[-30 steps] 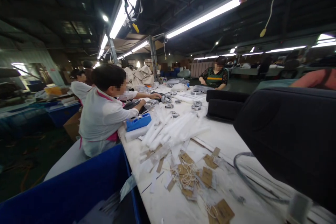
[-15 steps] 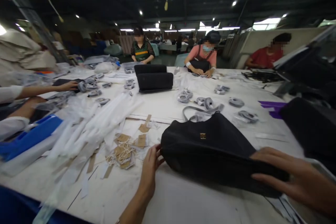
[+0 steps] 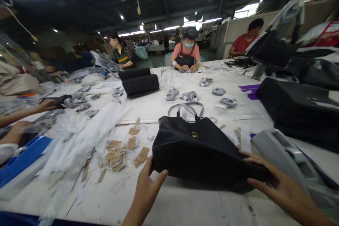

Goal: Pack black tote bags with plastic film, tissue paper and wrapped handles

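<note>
A black handbag (image 3: pixel 196 159) with a small gold clasp lies tilted on the white table in front of me, its base side toward me. Grey-wrapped handles (image 3: pixel 186 107) stretch away from its far side. At the bag's left end, my left hand (image 3: pixel 149 183) holds the lower corner, fingers partly hidden behind it and thumb in front. My right hand (image 3: pixel 272 180) is closed round the right end, pinching it between thumb and fingers. Brown cardboard tags with cream strings (image 3: pixel 115 159) lie in a loose heap left of the bag.
White plastic sleeves (image 3: pixel 84 130) spread across the left, near a co-worker's hands (image 3: pixel 46 106). Coiled grey straps (image 3: pixel 189 96) and two black padded pieces (image 3: pixel 140 84) lie farther back. A grey tape dispenser (image 3: pixel 280 159) and more black bags (image 3: pixel 299 106) stand right. Co-workers sit opposite.
The view has swung to the right. The bag has turned slightly, and its handles now show behind it. My left thumb has come round to the bag's near side; both hands stay on it.
</note>
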{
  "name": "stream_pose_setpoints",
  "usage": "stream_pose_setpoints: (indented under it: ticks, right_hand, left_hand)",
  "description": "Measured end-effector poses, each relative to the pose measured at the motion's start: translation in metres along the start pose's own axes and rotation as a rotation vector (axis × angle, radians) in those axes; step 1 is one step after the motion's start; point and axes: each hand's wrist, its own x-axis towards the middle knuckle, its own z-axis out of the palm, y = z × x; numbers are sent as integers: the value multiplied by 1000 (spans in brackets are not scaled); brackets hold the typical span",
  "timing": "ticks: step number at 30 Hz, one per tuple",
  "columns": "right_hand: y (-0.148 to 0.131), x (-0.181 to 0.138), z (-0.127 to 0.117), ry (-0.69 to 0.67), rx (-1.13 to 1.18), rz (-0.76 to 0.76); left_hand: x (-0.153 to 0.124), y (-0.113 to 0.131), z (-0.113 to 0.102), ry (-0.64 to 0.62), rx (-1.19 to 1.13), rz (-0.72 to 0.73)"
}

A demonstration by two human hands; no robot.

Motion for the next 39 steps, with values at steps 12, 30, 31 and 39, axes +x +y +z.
stream_pose_setpoints:
  ticks: [12, 30, 31, 39]
  right_hand:
    - [-94, 118, -9, -254, -104, -468]
    - [-179, 267, 178, -664, -325, -372]
    - [-178, 269, 175, -673, -308, -384]
    - [-168, 275, 155, -598, 444, -149]
  left_hand:
    - [-14, 9, 11, 193, 44, 60]
    - [-21, 8, 13, 237, 161, 151]
    - [-21, 11, 14, 247, 164, 171]
    - [-20, 23, 20, 335, 132, 351]
